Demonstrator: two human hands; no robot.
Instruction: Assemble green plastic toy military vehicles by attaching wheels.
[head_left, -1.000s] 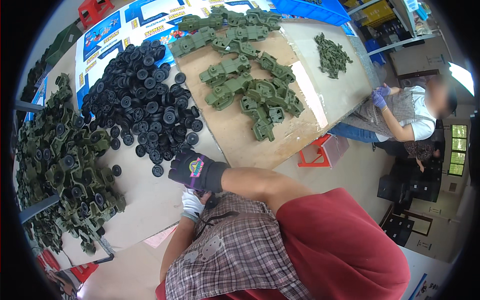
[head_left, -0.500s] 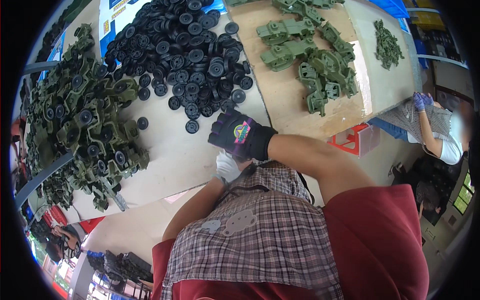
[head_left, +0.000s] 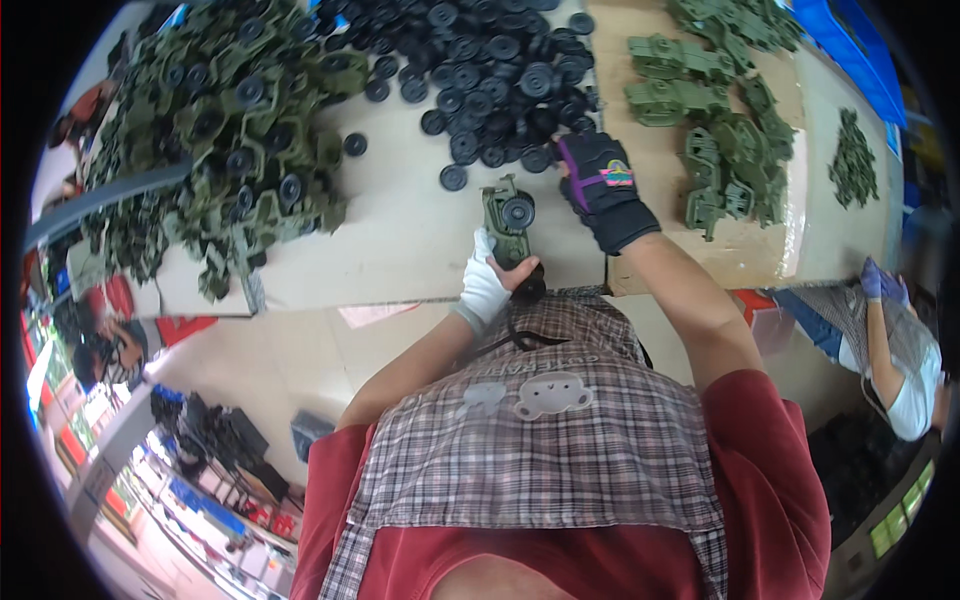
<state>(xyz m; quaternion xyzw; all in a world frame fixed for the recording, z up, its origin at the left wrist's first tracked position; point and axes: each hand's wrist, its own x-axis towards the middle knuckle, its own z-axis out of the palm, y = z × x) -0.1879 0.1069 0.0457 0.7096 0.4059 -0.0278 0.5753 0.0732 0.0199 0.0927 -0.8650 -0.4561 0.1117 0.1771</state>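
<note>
In a white glove, my left hand (head_left: 487, 285) is closed on a green toy vehicle body (head_left: 508, 232) near the table's front edge. Black wheels are fitted on the vehicle, one facing up on its right side and another beside my thumb. My right hand (head_left: 597, 182), in a black and purple glove, is at the near right edge of a heap of loose black wheels (head_left: 490, 90). Its fingers bend down among the wheels, and its fingertips are hidden, so what they hold does not show.
A large pile of green vehicles with wheels (head_left: 240, 150) covers the table's left side. Green bodies without wheels (head_left: 680, 100) lie on the brown board at right, with small green parts (head_left: 853, 160) beyond. Another person (head_left: 880, 340) in purple gloves stands at far right.
My hands, together near the table edge before, are now apart. My right hand has moved right and away to the wheels; the vehicle in my left hand has come into sight. The view has shifted.
</note>
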